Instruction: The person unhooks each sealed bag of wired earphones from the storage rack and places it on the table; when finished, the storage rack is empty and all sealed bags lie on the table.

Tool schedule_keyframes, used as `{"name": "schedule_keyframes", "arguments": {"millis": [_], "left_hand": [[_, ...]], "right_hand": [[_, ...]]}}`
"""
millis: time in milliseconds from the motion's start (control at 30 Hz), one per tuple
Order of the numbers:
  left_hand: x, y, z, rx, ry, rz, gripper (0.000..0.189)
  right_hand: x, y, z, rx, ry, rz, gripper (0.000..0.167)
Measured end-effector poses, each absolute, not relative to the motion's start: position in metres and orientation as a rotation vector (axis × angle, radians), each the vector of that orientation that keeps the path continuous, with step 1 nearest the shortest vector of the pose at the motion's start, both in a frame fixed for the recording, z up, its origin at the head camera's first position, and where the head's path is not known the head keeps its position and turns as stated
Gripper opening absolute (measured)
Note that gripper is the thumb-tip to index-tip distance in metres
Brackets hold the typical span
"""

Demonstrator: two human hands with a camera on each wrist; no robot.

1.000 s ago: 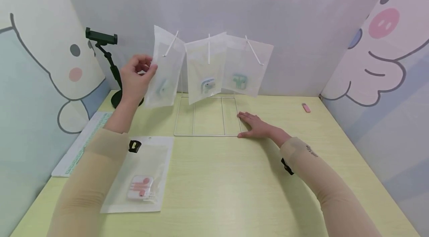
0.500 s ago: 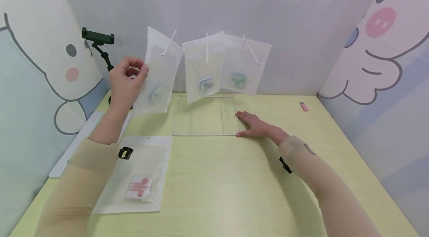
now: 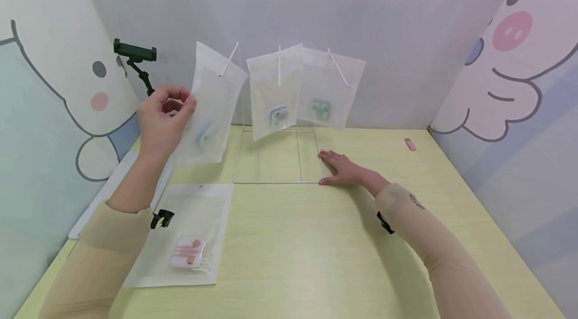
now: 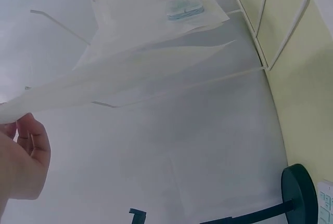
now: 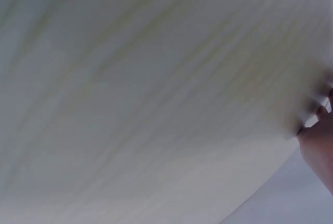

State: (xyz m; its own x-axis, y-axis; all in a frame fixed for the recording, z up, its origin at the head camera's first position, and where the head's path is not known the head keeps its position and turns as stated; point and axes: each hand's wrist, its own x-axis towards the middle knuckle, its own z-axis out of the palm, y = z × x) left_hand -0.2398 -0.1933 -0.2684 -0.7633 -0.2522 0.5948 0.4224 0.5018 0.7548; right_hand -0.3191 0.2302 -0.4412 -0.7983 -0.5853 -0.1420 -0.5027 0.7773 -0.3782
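Note:
My left hand (image 3: pixel 160 121) pinches the left edge of a translucent bag (image 3: pixel 214 101) between thumb and fingers. Blue earphones (image 3: pixel 205 136) show faintly inside it, and a white hook (image 3: pixel 228 59) passes by its top right corner. In the left wrist view, the hand (image 4: pixel 28 159) holds the bag's edge (image 4: pixel 119 76). Two more bags hang beside it: a middle bag (image 3: pixel 271 78) with blue-cased earphones and a right bag (image 3: pixel 336 81) with green ones. My right hand (image 3: pixel 345 168), fingers extended, rests on the right side of the wire rack's base (image 3: pixel 280 182).
A flat bag (image 3: pixel 198 218) with pink earphones (image 3: pixel 187 253) lies at the table's front left. Behind my left arm are a white keyboard (image 3: pixel 101 196) and a black phone stand (image 3: pixel 135 52). A small pink object (image 3: pixel 410 144) lies at the right back.
My left hand has moved left, down and nearer, drawing the left bag's edge outward, so the bag now turns more towards me. The right hand stays on the rack base.

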Motion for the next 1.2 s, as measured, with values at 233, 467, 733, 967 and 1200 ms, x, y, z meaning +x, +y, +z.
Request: {"name": "schedule_keyframes", "arguments": {"millis": [233, 467, 733, 967, 1200], "left_hand": [[-0.226, -0.198, -0.270, -0.164, -2.050, -1.283, 0.025], [-0.206, -0.198, -0.268, -0.203, -2.023, -1.257, 0.022], [-0.187, -0.198, -0.264, -0.183, -2.042, -1.251, 0.021], [-0.170, -0.198, -0.263, -0.182, -2.044, -1.246, 0.019], [-0.164, -0.202, -0.260, -0.154, -2.056, -1.224, 0.021]], "right_hand": [[-0.320, 0.231, -0.441, -0.851, 2.717, -0.464, 0.093], [-0.320, 0.230, -0.441, -0.857, 2.719, -0.467, 0.092], [-0.319, 0.229, -0.440, -0.855, 2.727, -0.457, 0.092], [-0.319, 0.230, -0.440, -0.864, 2.731, -0.465, 0.092], [-0.320, 0.231, -0.443, -0.866, 2.732, -0.460, 0.092]]}}
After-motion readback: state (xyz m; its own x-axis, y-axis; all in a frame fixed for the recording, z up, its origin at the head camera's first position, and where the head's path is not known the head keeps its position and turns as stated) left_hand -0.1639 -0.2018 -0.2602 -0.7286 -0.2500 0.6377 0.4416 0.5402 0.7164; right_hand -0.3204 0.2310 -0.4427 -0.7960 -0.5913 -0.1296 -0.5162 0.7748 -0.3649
